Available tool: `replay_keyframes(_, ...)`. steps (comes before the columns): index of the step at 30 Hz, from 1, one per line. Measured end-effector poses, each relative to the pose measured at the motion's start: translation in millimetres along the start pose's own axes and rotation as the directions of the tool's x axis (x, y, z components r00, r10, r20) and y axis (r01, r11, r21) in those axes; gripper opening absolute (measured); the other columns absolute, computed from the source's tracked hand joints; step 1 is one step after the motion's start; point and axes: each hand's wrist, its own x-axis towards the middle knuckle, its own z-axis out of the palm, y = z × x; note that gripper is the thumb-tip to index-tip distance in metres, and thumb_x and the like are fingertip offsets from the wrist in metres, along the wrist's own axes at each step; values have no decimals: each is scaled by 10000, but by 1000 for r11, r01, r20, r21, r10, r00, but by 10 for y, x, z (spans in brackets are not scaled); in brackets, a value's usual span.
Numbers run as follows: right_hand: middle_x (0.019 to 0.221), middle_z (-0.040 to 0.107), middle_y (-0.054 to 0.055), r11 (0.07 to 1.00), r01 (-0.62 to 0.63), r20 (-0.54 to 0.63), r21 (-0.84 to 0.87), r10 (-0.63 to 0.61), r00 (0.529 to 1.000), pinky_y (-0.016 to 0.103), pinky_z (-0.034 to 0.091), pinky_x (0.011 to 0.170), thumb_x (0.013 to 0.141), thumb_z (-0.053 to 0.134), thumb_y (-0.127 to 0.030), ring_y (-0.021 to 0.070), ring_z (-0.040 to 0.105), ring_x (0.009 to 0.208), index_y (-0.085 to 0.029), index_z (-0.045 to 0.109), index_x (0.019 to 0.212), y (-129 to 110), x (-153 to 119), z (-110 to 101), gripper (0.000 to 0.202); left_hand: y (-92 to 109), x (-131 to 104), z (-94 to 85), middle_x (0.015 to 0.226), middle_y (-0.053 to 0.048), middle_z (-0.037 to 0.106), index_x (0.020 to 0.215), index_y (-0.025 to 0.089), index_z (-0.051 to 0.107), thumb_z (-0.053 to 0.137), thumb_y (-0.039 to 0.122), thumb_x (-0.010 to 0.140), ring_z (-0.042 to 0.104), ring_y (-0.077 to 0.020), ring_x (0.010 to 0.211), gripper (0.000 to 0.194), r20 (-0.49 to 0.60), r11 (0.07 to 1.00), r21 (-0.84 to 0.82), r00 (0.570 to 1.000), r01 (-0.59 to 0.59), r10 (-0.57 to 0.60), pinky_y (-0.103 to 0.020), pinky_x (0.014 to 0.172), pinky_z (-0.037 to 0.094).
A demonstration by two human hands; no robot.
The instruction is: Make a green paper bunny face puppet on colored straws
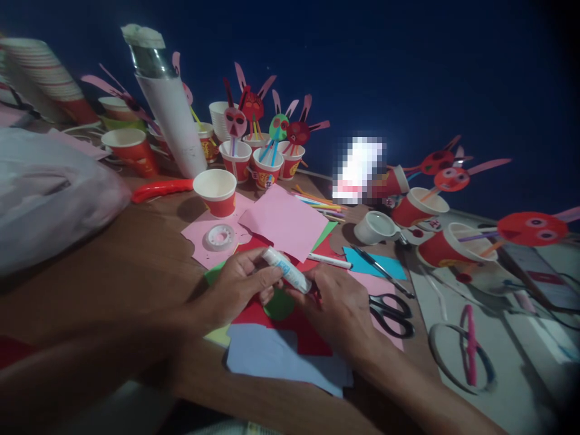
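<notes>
Glue stick [287, 270]: slim white tube, blue print, tilted down rightward

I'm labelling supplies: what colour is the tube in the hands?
White tube with blue print; head view.

The scissors [390, 313] lie right of the glue stick [289, 271].

Craft workspace; wooden table [109, 278], coloured paper [285, 222], scissors [394, 315], long-eared paper faces [277, 127] in cups [266, 175]
</notes>
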Motion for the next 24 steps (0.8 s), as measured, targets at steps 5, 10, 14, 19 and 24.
replay_keyframes(5,671,585,12,816,-304,365,492,124,923,242,336,507,905,424,-473,137,505,571,-183,556,825,-22,24,-86,329,15,1,-5,560,41,513,780,150,542,643,313,788,431,-52,458,192,-24,998,59,1000,-5,6,-182,461,353)
replay_keyframes(10,640,545,-5,685,-402,459,608,110,882,228,369,530,943,351,-440,121,499,579,-181,535,720,-32,41,-98,388,26,4,-5,561,45,512,787,148,551,668,307,763,435,-48,450,199,-7,999,48,1000,-17,18,-179,449,357)
replay_keyframes(14,653,560,-14,759,-355,354,545,175,918,225,359,525,893,492,-376,120,497,584,-183,603,836,-11,46,-102,230,47,5,9,546,66,476,896,162,561,669,279,763,412,-41,434,208,20,1000,-9,1000,0,0,-168,433,347)
replay_keyframes(19,758,645,4,661,-362,244,657,268,932,243,436,574,864,552,-347,147,584,650,-215,626,1013,106,81,-127,213,117,18,-1,712,31,532,882,173,547,606,312,812,312,3,393,167,92,978,-165,990,125,-111,-145,389,288)
replay_keyframes(24,815,677,15,822,-213,122,528,175,977,257,465,622,849,585,-306,161,611,700,-232,634,1029,145,102,-194,201,158,26,-29,600,33,496,817,162,557,522,303,851,306,-20,374,150,43,964,-226,990,143,-137,-152,376,310)
